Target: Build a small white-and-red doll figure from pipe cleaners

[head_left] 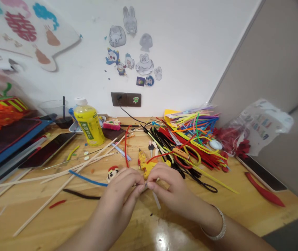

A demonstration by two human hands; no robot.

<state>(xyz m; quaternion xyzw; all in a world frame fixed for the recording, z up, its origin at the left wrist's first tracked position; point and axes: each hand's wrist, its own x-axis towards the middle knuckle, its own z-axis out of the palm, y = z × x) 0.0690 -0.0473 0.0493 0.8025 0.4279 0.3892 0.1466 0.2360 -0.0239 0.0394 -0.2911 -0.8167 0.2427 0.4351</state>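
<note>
My left hand [124, 184] and my right hand [168, 183] meet over the table, thumbs and forefingers pinched tip to tip. A small thin piece runs between the fingertips, mostly hidden, too small to name. Just below my right fingers a narrow whitish strip [156, 201] slants down; whether it is held or lies on the table I cannot tell. Right behind the hands is a yellow glue gun [145, 166]. A small figure's head with a red top [112, 173] sits beside my left hand, and a blue pipe cleaner [88, 178] reaches toward it.
Colourful pipe cleaners [203, 122] pile up at the back right, with scissors [174, 137] among them. Wooden sticks [67, 172], a yellow drink bottle [89, 123] and a dark tablet [48, 150] are at left. A phone [262, 173] lies at right.
</note>
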